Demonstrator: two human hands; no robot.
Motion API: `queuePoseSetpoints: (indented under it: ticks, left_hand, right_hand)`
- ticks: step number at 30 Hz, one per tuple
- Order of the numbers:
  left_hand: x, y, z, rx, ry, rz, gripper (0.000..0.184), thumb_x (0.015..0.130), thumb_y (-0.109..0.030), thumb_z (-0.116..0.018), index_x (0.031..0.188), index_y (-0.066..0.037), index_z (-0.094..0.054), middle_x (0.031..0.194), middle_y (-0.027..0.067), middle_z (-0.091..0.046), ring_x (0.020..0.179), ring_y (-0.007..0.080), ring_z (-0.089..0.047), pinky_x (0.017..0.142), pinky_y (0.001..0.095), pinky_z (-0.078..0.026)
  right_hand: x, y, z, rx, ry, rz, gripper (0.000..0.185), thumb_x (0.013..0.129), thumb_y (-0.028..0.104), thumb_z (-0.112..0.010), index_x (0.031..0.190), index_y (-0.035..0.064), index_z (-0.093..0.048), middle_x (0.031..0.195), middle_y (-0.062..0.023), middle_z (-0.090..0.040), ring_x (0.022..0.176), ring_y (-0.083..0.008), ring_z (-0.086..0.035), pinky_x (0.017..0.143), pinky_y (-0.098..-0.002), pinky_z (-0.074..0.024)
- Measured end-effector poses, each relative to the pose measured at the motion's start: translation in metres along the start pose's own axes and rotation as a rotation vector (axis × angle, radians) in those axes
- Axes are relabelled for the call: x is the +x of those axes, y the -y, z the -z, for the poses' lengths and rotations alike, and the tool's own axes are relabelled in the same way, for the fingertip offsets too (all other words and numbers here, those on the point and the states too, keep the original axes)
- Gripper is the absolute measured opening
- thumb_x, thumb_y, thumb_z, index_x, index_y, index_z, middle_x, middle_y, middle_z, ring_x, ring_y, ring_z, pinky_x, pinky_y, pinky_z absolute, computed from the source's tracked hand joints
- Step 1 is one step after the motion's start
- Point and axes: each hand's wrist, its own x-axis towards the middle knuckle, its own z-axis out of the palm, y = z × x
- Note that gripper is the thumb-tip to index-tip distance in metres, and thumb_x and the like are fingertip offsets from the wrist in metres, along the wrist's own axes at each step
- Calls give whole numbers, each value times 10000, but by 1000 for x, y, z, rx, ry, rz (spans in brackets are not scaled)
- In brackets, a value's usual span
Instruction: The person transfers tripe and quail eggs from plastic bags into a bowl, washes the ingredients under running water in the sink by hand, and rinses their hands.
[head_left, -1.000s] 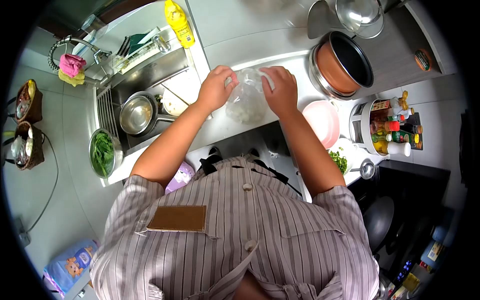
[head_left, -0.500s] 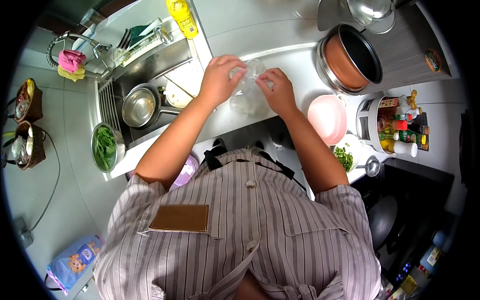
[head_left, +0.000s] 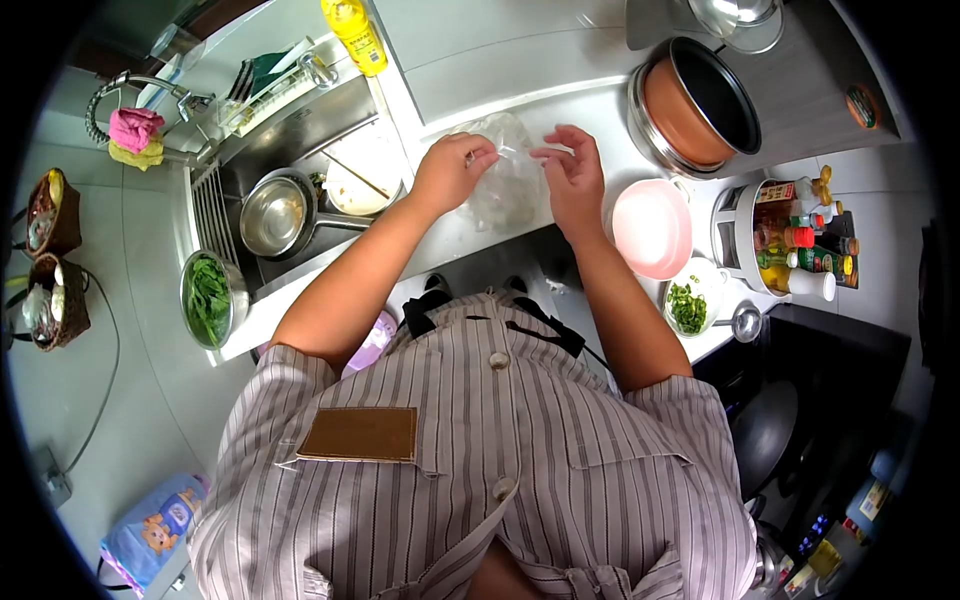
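Note:
A clear, crumpled plastic bag (head_left: 503, 190) lies on the white counter (head_left: 455, 243) in front of me. Over the bag's left part is my left hand (head_left: 452, 172), its thumb and fingers pinched together on a part of the bag. My right hand (head_left: 573, 180) is at the bag's right edge, fingers curled but apart, with nothing visible between them. To its right stands a pink bowl (head_left: 652, 229). What the bag holds cannot be made out.
The sink (head_left: 290, 150) at the left holds metal pans (head_left: 273, 217) and a dirty plate. Leafy greens (head_left: 206, 303) fill a bowl at its corner. Stacked pots (head_left: 700, 105), chopped greens (head_left: 687, 308), a bottle rack (head_left: 735, 235) and a black stove (head_left: 840, 350) are at the right.
My hands have moved apart, the right one letting go of the bag and shifting right. The bag's top has sunk and spread flatter on the counter.

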Motion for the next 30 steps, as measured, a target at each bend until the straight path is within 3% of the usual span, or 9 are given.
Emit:
queuePoseSetpoints:
  ticks: [4,7,10,13,19,22,25,28,30]
  left_hand:
    - [-2,-3,0,-86,18,69,144,870,-163,-679,942,-38,-679,869,88,-662,740,192,-589,666,300,-469]
    - [-3,-3,-1,-115,-4,118,145,872,-167,-675,941,-39,-681,842,90,-660,738,185,-586,668,297,-468]
    - [-4,-3,1,-164,28,155,146,865,-160,-680,958,-47,-673,799,78,-657,725,176,-581,678,298,-471]
    - [1,-7,3,6,33,152,161,830,-121,-694,975,-64,-655,762,69,-648,716,196,-587,673,306,-478]
    - [5,-13,3,154,-4,-258,251,748,-24,-699,984,-83,-636,792,75,-637,753,252,-602,652,306,-481]
    - [9,-18,7,60,118,-42,228,738,-93,-722,952,-84,-644,856,73,-661,831,271,-621,714,376,-492]
    - [9,-24,8,-146,156,41,215,742,-75,-711,941,-67,-629,842,67,-641,800,218,-607,706,329,-487]
    - [9,-16,3,-270,179,69,56,851,-49,-632,902,-66,-617,830,-18,-579,783,95,-526,696,243,-437]
    - [15,-10,7,-581,246,319,36,888,-105,-605,883,-73,-621,832,-38,-560,788,85,-516,706,228,-427]
  right_hand:
    - [3,-2,15,-741,360,50,251,830,204,-689,999,19,-681,876,-70,-677,793,-165,-645,727,-293,-509]
    - [5,-3,8,-646,314,-198,302,804,239,-728,999,12,-684,851,-77,-685,762,-161,-638,714,-293,-510]
    - [9,-10,7,-548,359,-232,320,796,233,-736,1018,8,-683,841,-76,-688,749,-148,-630,714,-288,-511]
    - [12,-30,9,-420,409,-275,269,804,216,-723,972,10,-682,820,-52,-676,734,-127,-612,690,-275,-498]
    - [12,-17,-2,-326,307,-291,179,801,168,-703,891,24,-647,799,-9,-631,724,-104,-571,661,-260,-464]
    - [14,-23,5,-275,390,-158,171,797,154,-693,891,22,-636,844,-23,-622,755,-111,-571,676,-265,-466]
    - [18,-17,11,-357,382,-201,162,803,149,-678,882,18,-621,873,-37,-601,764,-122,-568,681,-275,-467]
    - [16,-7,9,-509,396,-40,162,813,156,-670,876,24,-602,868,-67,-586,727,-165,-570,677,-298,-474]
    - [14,2,6,-579,441,46,157,823,162,-665,873,32,-593,871,-80,-581,706,-199,-566,675,-323,-476]
